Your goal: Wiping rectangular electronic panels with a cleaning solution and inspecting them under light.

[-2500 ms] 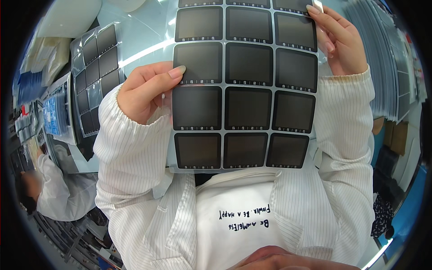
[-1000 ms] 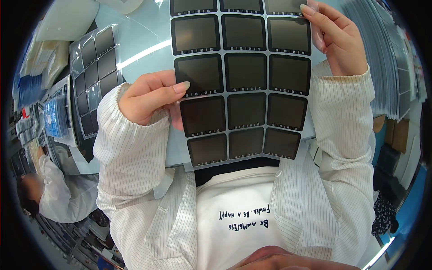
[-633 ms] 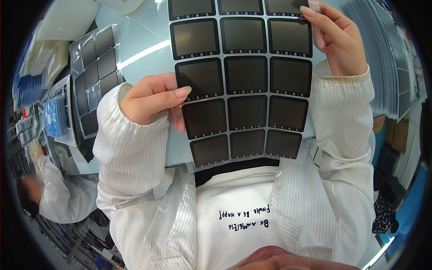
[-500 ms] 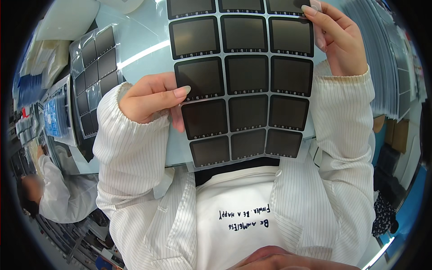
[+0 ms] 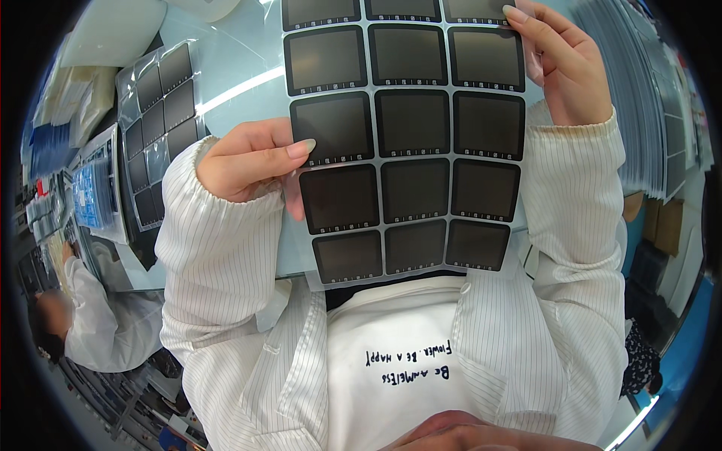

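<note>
A clear plastic sheet of dark, black-framed rectangular panels (image 5: 412, 124) is held up above the glass-like tabletop, its near end close to my chest. The panels run in three columns, each with a row of small white marks along its lower border. At the sheet's left edge, my left hand (image 5: 248, 159) is closed, thumb on top and fingers underneath. My right hand (image 5: 565, 64) pinches the far right edge between thumb and fingers. The far end of the sheet runs out of view at the top.
Another sheet of dark panels (image 5: 154, 120) lies on the left. Beyond it are stacked clear and yellowish sheets (image 5: 83, 101) and a blue packet (image 5: 92, 194). A tall stack of sheets (image 5: 628, 98) stands at right. A co-worker in white (image 5: 113, 331) sits at lower left.
The near end of the sheet has shifted slightly toward me and flattened a little. Both hands keep their grip, with only slight movement.
</note>
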`<state>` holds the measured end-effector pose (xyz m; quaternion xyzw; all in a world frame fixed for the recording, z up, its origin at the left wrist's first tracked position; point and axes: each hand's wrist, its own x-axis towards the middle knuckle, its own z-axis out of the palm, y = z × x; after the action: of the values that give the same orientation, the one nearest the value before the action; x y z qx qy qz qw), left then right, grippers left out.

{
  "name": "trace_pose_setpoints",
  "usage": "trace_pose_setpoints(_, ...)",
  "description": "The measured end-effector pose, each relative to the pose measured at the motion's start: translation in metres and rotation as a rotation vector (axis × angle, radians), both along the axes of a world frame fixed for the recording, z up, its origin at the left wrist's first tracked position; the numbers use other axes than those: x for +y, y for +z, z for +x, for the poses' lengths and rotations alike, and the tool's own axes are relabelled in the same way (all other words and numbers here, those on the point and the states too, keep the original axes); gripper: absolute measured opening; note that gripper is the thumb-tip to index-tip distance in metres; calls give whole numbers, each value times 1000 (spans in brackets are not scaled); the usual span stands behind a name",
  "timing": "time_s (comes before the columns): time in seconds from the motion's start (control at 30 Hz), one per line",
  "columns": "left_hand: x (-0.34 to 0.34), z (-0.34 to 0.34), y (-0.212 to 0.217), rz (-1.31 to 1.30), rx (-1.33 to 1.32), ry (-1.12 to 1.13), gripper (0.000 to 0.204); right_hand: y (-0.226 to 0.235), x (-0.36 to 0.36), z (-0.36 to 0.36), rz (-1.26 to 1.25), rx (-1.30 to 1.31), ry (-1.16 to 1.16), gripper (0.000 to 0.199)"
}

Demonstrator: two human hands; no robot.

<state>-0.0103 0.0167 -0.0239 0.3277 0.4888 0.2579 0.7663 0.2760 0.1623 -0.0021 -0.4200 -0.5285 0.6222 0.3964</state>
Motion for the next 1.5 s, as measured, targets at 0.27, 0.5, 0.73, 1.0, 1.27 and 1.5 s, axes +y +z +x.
trace_pose_setpoints(0.27,0,-4,-5,26,25,-23,26,-2,0,-1,43,-31,3,10)
trace_pose_setpoints(0.5,-1,0,0,11,11,26,25,0,-2,-3,22,-13,-32,9)
trace_pose_setpoints(0.73,0,2,0,20,23,22,24,-1,-1,-1,23,7,-30,10)
trace_pose_setpoints(1.0,-2,2,3,-9,14,58,25,-1,-1,-1,33,10,-27,9)
trace_pose_setpoints(1.27,-2,-1,-2,11,10,32,27,-1,-4,0,32,-8,-43,9)
trace_pose_setpoints(1.5,-3,-5,-5,32,37,15,27,0,-3,0,33,-7,-15,9)
